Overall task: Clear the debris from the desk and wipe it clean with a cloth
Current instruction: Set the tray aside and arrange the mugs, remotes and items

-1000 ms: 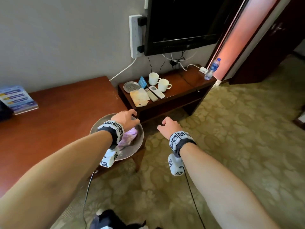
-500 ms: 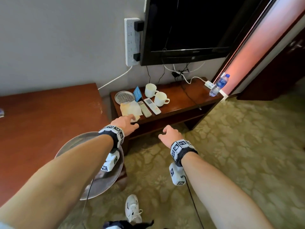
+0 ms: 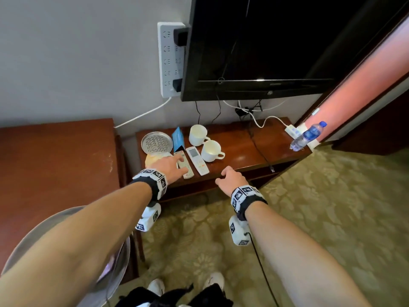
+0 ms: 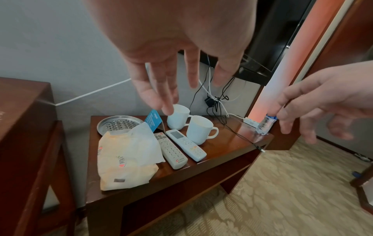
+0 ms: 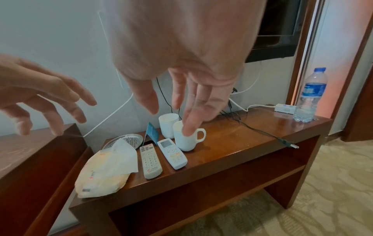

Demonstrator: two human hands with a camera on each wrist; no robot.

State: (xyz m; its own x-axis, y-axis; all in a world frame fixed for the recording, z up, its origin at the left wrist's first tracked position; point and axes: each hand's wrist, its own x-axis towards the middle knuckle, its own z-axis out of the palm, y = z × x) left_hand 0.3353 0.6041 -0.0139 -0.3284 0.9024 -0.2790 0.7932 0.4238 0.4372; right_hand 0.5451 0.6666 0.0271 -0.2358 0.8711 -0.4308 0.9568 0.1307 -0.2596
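Fingers (image 4: pixel 161 89) of the left hand (image 3: pixel 170 163) are seen spread and relaxed, nothing held; those of the right hand (image 3: pixel 232 179) are likewise loosely extended and empty. Both hands are carried above the front edge of the low wooden table (image 3: pixel 243 156).

Nearest the left hand, at the table's front left corner, a tissue packet (image 4: pixel 125 159) is laid, with one sheet pulled up out of it. It lies below and just ahead of the left fingertips, its long axis running from the front edge back toward the wall. By that placement the left hand is judged the nearer one for a grab; the right hand is held further along, over the bare front edge.

Just beside the packet two remote controls (image 4: pixel 177 151) are set parallel, the same way round. Behind them two white mugs (image 4: pixel 199 132) are stood, with a folded blue card (image 4: pixel 154 121) and a perforated metal tray (image 4: pixel 119 124) at the back left. At the far right end a water bottle (image 5: pixel 308 95) and a power strip (image 5: pixel 282 109) are placed.

Whether loose debris lies on the table surface cannot be told. At the lower left of the head view, a round metal tray (image 3: pixel 119 271) is partly hidden by the left forearm; something purple, possibly a cloth, is glimpsed in it.
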